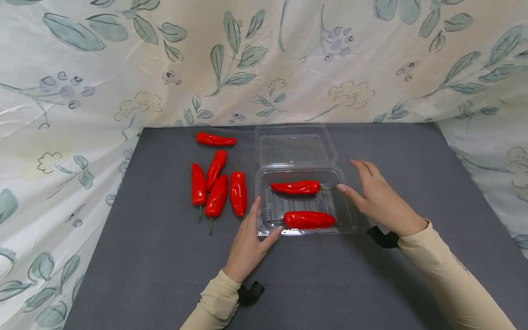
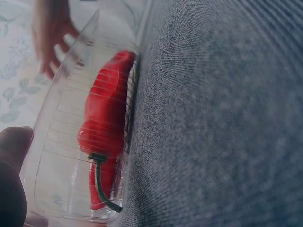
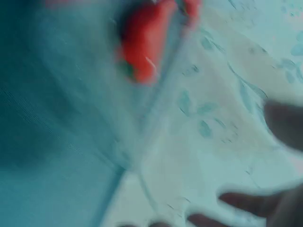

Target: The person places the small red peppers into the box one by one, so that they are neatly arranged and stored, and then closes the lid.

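A clear plastic clamshell box [image 1: 268, 201] stands on the grey cloth with its lid [image 1: 294, 146] folded back. Inside lie two red peppers: one pepper [image 1: 297, 187] toward the hinge, its stem pointing right, and another pepper [image 1: 309, 220] along the front wall, stem to the left. My left hand [image 1: 247, 250] rests on the box's front left corner, fingers straight along the side and thumb on the front rim. Beside the right wall, my right hand [image 1: 381, 199] is spread and holds nothing, its thumb tip near the rear pepper's stem. The right wrist view is blurred.
Left of the box lie several loose red peppers, among them a pepper [image 1: 238, 194] nearest the box and a pepper [image 1: 215, 139] at the back. A leaf-patterned cloth [image 1: 297, 59] hangs behind the table [image 1: 165, 275].
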The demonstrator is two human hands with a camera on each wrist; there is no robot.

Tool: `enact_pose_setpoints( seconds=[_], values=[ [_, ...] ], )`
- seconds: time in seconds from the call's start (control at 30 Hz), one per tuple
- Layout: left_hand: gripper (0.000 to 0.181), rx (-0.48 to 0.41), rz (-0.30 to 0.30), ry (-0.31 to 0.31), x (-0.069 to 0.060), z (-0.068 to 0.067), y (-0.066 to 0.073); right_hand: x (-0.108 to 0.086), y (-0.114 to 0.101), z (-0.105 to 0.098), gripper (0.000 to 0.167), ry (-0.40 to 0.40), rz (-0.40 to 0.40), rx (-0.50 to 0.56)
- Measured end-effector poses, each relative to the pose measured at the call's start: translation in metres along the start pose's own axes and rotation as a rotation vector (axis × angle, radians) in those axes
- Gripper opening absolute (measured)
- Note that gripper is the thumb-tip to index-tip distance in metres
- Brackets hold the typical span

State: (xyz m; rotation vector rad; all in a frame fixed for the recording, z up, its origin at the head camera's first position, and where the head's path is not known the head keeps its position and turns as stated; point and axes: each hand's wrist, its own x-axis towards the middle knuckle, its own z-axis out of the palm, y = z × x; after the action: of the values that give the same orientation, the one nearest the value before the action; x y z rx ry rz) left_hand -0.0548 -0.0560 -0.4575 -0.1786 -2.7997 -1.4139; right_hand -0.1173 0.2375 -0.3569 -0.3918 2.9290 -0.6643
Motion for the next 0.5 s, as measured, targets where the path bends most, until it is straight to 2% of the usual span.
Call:
enact_pose_setpoints(
  seconds=[0.13, 0.3, 0.5],
  values=[
    [0.089, 0.011, 0.007, 0.02, 0.004, -0.007, 0.001, -0.007, -0.001, 0.026, 0.082, 0.082, 0.064, 0.116],
    [0.088, 0.023, 0.003, 0.036, 0.007, -0.012, 0.001, -0.009, -0.004, 0.054, 0.079, 0.14, 0.079, 0.207],
    [0.088, 0.012, 0.005, 0.015, 0.002, 0.0, 0.001, -0.02, 0.007, 0.075, 0.079, 0.143, 0.104, 0.234]
  ],
)
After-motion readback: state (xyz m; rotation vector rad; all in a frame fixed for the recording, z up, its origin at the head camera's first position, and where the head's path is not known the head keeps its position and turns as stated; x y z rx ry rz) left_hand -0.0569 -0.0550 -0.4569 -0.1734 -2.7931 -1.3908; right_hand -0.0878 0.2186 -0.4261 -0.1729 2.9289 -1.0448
